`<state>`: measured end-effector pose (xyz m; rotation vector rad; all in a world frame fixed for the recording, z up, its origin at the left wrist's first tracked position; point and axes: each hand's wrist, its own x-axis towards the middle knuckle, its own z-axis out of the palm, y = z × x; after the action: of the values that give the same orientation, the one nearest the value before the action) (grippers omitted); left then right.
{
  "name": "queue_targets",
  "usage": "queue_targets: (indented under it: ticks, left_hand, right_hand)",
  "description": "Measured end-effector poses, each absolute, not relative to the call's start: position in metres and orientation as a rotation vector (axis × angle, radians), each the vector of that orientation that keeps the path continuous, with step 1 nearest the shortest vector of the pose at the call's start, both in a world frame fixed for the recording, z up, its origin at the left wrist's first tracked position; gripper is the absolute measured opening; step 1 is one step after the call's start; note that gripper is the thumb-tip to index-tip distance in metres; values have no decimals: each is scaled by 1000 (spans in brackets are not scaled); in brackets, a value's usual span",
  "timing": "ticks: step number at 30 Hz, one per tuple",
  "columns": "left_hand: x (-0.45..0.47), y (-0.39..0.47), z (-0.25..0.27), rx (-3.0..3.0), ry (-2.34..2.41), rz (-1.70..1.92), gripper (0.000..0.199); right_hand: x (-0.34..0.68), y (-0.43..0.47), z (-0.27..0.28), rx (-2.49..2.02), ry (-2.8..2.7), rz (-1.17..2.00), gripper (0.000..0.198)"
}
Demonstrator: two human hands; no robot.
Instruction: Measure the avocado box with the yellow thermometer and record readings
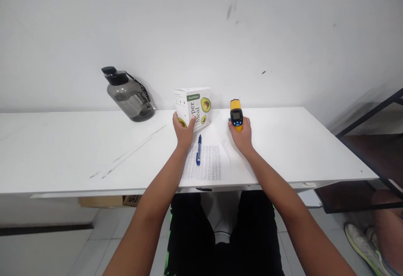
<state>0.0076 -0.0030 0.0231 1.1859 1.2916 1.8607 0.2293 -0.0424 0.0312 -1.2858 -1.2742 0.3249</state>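
Note:
My left hand (183,132) grips the lower left edge of a white meal box (198,108) with avocado pictures, thumb across its front corner. The box stands on the table near the wall. In my right hand (242,136) is a yellow and black infrared thermometer (236,114), its small screen and blue buttons facing me. Fingers wrap round its handle, which is partly hidden. Between my arms lies a sheet of printed paper (209,169), and a blue pen (199,150) rests on it, its tip pointing toward the box.
A grey water bottle (130,97) with a black lid and strap stands left of the box by the wall. The white table (63,150) runs along the wall. To the right are a black metal frame (362,118) and another person's leg and shoe (362,242).

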Motion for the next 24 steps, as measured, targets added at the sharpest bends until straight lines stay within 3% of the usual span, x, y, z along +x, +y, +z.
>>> queue_targets:
  ticks: [24]
  left_hand:
    - [11, -9, 31, 1178, 1281, 1851, 89]
  right_hand:
    - [230, -43, 32, -1292, -1293, 390, 31]
